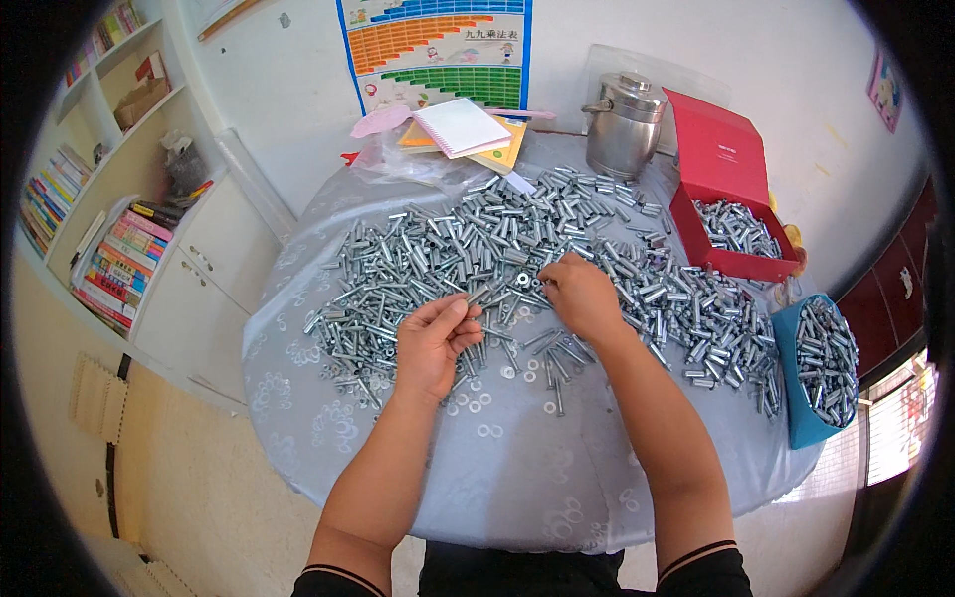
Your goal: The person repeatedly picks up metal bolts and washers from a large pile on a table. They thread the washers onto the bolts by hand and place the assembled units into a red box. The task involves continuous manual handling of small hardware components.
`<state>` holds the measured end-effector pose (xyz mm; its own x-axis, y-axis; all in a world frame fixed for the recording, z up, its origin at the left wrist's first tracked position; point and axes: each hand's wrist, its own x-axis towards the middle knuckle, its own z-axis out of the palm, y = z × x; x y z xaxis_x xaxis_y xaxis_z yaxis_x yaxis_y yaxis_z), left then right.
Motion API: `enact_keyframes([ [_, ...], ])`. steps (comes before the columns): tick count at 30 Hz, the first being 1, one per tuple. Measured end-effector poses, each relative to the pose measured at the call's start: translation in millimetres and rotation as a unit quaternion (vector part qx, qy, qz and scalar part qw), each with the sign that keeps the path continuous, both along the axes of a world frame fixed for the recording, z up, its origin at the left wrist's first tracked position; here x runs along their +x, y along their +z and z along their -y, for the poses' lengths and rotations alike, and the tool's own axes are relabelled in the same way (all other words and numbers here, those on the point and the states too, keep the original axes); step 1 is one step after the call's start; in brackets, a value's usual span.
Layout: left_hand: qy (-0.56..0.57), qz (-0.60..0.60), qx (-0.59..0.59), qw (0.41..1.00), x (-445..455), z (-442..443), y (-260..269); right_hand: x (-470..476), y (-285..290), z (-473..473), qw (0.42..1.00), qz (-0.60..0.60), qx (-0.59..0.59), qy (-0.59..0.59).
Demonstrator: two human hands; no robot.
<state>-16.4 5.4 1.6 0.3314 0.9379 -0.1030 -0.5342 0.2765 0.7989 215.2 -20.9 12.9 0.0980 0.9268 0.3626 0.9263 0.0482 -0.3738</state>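
Observation:
My left hand point(434, 339) pinches a small metal sleeve point(477, 294) between thumb and fingers, above the near side of a wide heap. My right hand point(583, 298) reaches down at the heap's middle, its fingertips beside a washer point(523, 279); whether they grip a part is hidden. The heap mixes metal sleeves point(515, 220) at the back with long bolts point(388, 287) at the left. Between my forearms lie a few loose bolts point(559, 395) and flat washers point(475, 407). Towards the right, the heap holds thicker pieces that look like assembled sleeve anchors point(720, 332).
A red box point(735, 261) with its lid raised and a blue container point(802, 395) hold metal fasteners at the right. Behind the heap stand a steel lidded pot point(625, 127) and a spiral notebook point(462, 128) on books and plastic. The round table wears a silvery cloth point(515, 485).

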Motion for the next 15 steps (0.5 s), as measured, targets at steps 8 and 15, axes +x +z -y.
enact_keyframes([
  [8,-0.005,-0.004,0.017,1.000,1.3,0.0,-2.9,-14.8,-1.0,-16.6,0.996,0.059,-0.048,-0.035],
  [15,-0.006,-0.002,0.018,1.000,1.3,0.6,-1.6,-17.6,-2.2,-12.5,0.998,0.045,-0.029,-0.033],
])
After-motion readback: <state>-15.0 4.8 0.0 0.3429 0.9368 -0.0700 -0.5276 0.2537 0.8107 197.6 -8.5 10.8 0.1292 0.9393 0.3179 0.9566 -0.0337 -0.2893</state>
